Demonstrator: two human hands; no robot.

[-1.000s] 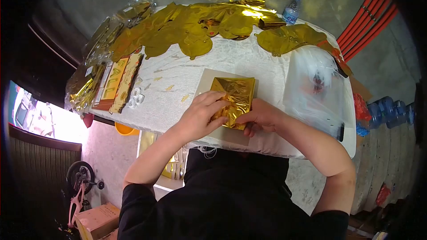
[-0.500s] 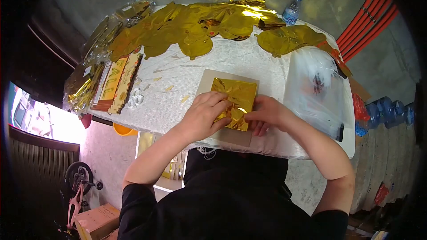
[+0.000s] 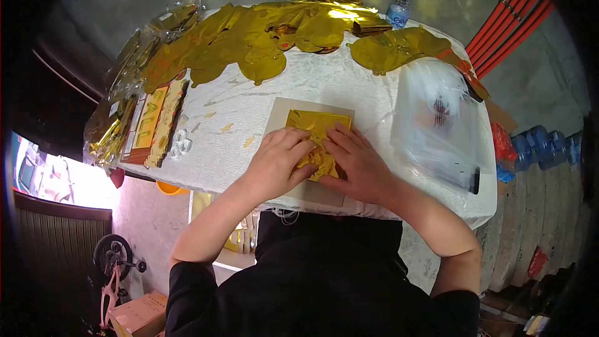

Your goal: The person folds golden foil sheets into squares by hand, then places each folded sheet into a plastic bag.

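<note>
A square of shiny gold foil (image 3: 318,118), folded and wrinkled, lies on a larger grey-brown cardboard sheet (image 3: 282,111) near the front of the table. Flat against the foil's left side rests my left hand (image 3: 281,159), fingers stretched out. My right hand (image 3: 355,165) lies over the foil's right side, fingers spread and pointing away from me. Both palms hide the lower part of the foil, and neither hand grips anything.
Flat gold foil balloons (image 3: 262,31) cover the table's far edge, with a water bottle (image 3: 399,6) behind. Clear plastic bags (image 3: 437,131) lie at right. Printed cards (image 3: 150,122) and white ribbon rolls (image 3: 181,144) are at left, beside bagged foil (image 3: 112,128).
My right hand has moved from the foil's right edge onto its top, and its fingers have flattened out. My left hand stays on the foil. The whole view has shifted slightly.
</note>
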